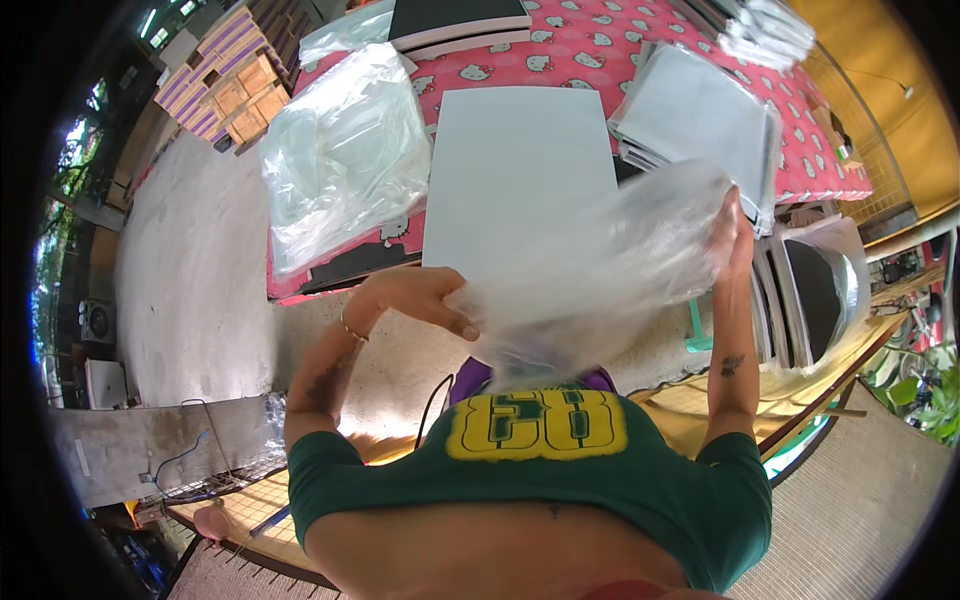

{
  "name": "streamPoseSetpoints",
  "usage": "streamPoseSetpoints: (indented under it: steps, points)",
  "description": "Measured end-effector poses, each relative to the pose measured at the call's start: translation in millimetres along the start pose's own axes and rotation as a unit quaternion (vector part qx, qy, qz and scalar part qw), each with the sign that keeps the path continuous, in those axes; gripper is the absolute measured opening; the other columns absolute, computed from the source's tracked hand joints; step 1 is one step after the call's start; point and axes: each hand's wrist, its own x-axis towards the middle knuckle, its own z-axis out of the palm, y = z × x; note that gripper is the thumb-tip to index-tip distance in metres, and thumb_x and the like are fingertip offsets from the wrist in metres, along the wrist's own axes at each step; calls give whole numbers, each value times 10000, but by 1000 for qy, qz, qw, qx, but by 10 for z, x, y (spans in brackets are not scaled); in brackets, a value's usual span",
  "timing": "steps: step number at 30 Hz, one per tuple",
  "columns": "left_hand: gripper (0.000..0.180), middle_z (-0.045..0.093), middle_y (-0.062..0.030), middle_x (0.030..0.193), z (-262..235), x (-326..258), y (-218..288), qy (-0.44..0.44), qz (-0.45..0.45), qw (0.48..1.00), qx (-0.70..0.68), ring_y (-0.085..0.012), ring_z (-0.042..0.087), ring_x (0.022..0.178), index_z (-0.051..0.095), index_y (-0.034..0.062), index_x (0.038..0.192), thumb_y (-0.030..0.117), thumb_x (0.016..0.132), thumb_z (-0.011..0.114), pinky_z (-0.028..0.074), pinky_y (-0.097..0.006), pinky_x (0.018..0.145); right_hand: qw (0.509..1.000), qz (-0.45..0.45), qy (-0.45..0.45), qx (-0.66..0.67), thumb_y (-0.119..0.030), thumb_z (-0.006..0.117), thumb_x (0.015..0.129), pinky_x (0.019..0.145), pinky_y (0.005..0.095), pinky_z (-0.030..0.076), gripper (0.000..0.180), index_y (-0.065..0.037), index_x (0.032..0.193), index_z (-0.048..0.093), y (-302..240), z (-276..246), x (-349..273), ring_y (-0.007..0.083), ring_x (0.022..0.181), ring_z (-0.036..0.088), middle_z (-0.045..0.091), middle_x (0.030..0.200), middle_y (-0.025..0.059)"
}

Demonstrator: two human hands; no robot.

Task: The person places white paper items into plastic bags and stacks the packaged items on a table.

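Observation:
A clear plastic bag (610, 260), smeared by motion, stretches across my front above the near edge of the table. My right hand (735, 235) grips its far right end, the fingers partly behind the film. At its other end my left hand (428, 298) has thumb and fingers apart beside the edge of the film; whether they touch it I cannot tell. Beneath and beyond the bag, a large pale rectangular sheet or board (515, 150) lies flat on the table. The bag covers its near right part.
Left on the pink patterned tablecloth (560, 45) is a pile of clear plastic bags (345, 150). Wrapped flat panels (700, 105) are stacked on the right, with more panels (800, 290) upright below. A black flat item (455, 20) lies at the back. Cartons (240, 75) stand far left.

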Motion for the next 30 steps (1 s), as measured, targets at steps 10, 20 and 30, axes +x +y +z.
streamPoseSetpoints:
  steps: [10, 20, 30]
  points:
    - [291, 620, -84, 976, 419, -331, -687, 60, 10, 979, -195, -202, 605, 840, 574, -7, 1069, 210, 876, 579, 502, -355, 769, 990, 118, 18, -69, -228, 693, 787, 827, 361, 491, 597, -15, 1287, 446, 484, -517, -127, 224, 997, 595, 554, 1197, 130]
    - [541, 611, -144, 1072, 649, -655, -632, 340, 81, 761, -547, -249, 615, 937, 458, 23, 1278, 172, 801, 666, 508, -396, 820, 964, 242, 11, 104, -189, 684, 812, 731, 376, 480, 240, -27, 970, 604, 725, -696, -381, 185, 805, 585, 632, 843, 64]
    - [331, 618, -80, 902, 896, -584, -1180, 485, 36, 579, -654, -194, 614, 843, 521, 56, 1166, 140, 852, 585, 526, -330, 736, 967, 256, 15, 18, -25, 630, 719, 716, 419, 516, 273, -31, 985, 570, 1071, -731, -611, 238, 732, 597, 623, 964, 102]
